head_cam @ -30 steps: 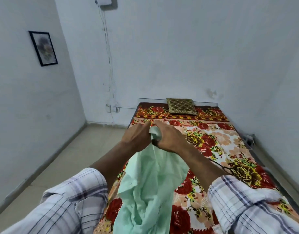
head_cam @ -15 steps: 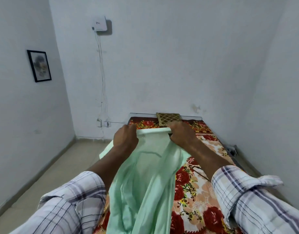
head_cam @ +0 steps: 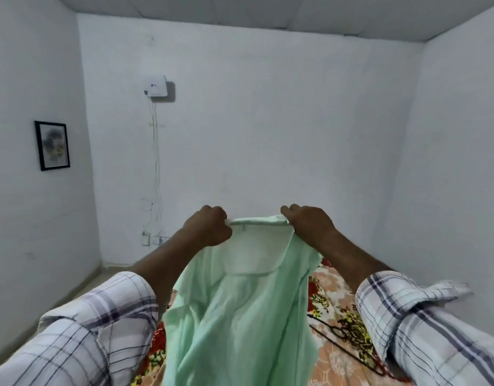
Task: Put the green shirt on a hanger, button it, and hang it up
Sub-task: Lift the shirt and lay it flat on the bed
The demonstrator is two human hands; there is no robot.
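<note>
Now we've got the green shirt (head_cam: pixel 240 302) up off the bed (head_cam: pixel 340 299). A second ago both hands were bunched together low over the bedspread; since then they've risen and spread apart, and the collar (head_cam: pixel 257 221) is stretched taut between them.

Left hand (head_cam: pixel 209 227): fingers curled round the left end of the collar. Right hand (head_cam: pixel 310 224): same, pinching the right end. Fingertips are hidden behind the cloth, so we can't tell exactly how much fabric each one holds.

Shirt hangs open from the collar, body draping toward us, over the near-left part of the bed and between our forearms.

We read it as: shirt found by the neck and shaken out, ready for a hanger. Not on one yet, no buttons done. Thin dark wire shape (head_cam: pixel 335 334) lies on the bedspread to the right, possibly the hanger; can't confirm.
</note>
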